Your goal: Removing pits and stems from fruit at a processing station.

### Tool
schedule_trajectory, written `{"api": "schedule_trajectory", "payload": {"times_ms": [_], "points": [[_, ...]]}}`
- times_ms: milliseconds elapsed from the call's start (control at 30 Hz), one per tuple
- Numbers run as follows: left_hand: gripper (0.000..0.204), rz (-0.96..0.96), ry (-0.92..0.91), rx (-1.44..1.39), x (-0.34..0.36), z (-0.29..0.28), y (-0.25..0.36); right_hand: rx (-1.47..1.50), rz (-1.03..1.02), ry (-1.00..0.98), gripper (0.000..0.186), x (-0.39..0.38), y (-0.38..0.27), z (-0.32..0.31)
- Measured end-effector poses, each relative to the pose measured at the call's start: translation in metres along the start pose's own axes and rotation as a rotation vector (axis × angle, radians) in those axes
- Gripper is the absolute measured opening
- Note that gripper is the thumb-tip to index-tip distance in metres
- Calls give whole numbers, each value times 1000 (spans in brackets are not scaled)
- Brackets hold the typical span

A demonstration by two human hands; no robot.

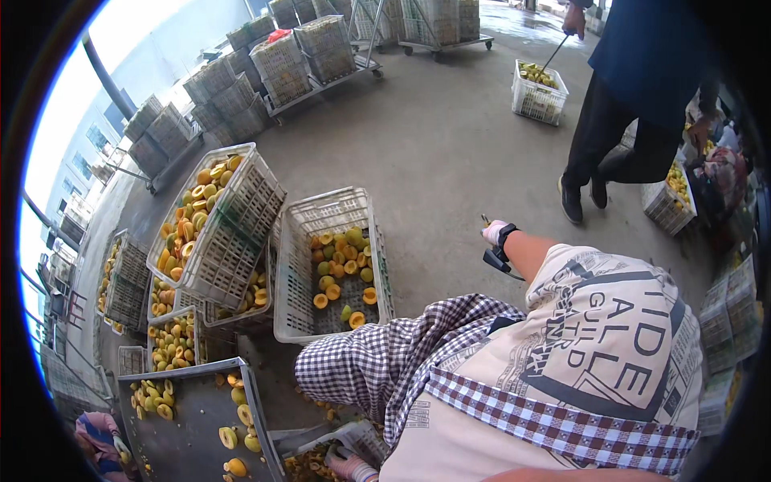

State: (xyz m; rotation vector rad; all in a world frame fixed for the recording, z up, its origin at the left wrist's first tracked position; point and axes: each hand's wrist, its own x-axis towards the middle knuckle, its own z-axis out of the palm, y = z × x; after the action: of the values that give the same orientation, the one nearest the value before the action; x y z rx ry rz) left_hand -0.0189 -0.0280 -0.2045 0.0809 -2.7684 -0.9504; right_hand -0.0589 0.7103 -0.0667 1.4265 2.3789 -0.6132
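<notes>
In the head view, the right hand curls nearly closed on a small object, the left hand, its opening and hold unclear, meets halved fruit in the low crate, and the tilted crate, if knocked, could slide and spill.

At my remote view's lower edge, I am observing a cropped whitish crate containing orange fruit pieces; a small indistinct object is projecting from the right hand.
</notes>
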Motion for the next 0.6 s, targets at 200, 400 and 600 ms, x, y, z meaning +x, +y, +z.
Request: {"api": "schedule_trajectory", "payload": {"times_ms": [200, 400, 600], "points": [[25, -25, 62, 97, -5, -11, 18, 149, 225, 92, 48, 44, 30, -41], [29, -97, 55, 148, -15, -14, 37, 324, 484, 350, 46, 88, 121, -80], [33, -164, 31, 181, -21, -14, 56, 160, 473, 205, 44, 51, 168, -55]]}}
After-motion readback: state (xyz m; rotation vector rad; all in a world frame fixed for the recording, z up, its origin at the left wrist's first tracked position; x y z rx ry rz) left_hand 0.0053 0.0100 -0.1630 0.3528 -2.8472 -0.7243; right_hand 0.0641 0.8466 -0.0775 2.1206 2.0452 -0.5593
